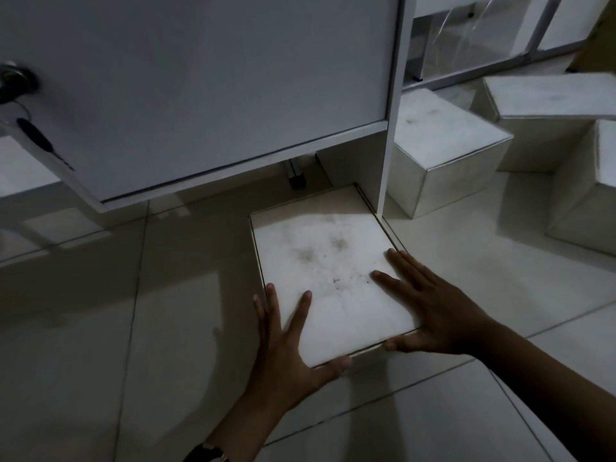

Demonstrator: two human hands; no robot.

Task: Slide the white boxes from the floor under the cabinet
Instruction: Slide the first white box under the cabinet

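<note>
A white box (326, 261) with a smudged top lies on the tiled floor, its far end right at the gap under the white cabinet (200, 95). My left hand (286, 348) rests on the box's near left corner, fingers spread over the top and thumb along the near edge. My right hand (430, 305) lies flat on the near right corner, fingers spread on top and thumb on the near side. Both hands touch the box.
Several more white boxes (443, 151) stand on the floor to the right of the cabinet's side panel (390, 128). A cabinet leg (295, 173) shows in the gap. A round knob with a key (16, 81) is on the door at left. A glass partition (483, 38) is behind.
</note>
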